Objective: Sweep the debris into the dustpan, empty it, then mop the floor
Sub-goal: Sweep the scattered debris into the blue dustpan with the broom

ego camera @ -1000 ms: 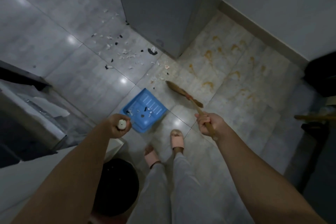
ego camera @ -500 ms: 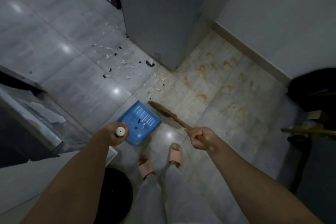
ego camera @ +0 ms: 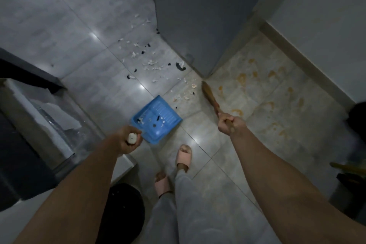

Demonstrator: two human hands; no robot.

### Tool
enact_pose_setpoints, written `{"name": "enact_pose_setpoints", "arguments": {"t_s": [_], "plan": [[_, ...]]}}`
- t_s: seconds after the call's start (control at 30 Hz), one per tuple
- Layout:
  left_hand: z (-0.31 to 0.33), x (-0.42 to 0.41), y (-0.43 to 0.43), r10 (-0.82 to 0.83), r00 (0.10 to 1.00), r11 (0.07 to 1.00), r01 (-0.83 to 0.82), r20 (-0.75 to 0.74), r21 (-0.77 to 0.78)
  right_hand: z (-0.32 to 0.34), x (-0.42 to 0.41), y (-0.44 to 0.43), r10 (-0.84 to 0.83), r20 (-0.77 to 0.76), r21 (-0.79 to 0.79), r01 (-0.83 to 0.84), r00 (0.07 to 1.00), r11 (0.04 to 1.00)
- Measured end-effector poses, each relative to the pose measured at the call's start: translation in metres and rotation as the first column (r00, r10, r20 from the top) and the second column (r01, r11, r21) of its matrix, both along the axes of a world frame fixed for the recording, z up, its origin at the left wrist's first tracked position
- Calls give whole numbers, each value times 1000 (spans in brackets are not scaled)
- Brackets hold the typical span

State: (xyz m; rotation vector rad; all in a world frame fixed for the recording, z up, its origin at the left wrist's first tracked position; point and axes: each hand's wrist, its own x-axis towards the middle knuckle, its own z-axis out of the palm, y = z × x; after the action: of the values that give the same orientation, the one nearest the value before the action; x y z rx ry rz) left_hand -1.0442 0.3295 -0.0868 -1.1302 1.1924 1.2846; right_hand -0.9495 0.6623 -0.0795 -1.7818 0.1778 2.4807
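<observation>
Item: sweep in progress. Our right hand (ego camera: 229,124), closed on the broom (ego camera: 210,95), had swung its head outward beyond the debris (ego camera: 184,96); left hand (ego camera: 126,140) gripped the dustpan (ego camera: 156,118) handle. Most debris remained unswept.

Blue dustpan (ego camera: 156,117) and broom (ego camera: 210,96) in hands, debris (ego camera: 150,63) on grey floor (ego camera: 59,25).
</observation>
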Motion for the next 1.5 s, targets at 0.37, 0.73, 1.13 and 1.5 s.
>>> {"name": "enact_pose_setpoints", "arguments": {"t_s": [0.37,0.73,1.13,1.5], "plan": [[5,-51,52,172,985,985,-172,27,24,21,-19,1,659,84,-66,-655,748,752],[15,-46,66,186,982,982,-186,-5,23,55,-26,39,505,64,15,-507,861,862],[-5,-71,14,152,988,988,-152,36,8,-7,-105,12,480,54,-26,-480,875,877],[0,-98,26,179,984,983,-179,14,30,49,-63,2,656,34,-119,-649,754,752]]}}
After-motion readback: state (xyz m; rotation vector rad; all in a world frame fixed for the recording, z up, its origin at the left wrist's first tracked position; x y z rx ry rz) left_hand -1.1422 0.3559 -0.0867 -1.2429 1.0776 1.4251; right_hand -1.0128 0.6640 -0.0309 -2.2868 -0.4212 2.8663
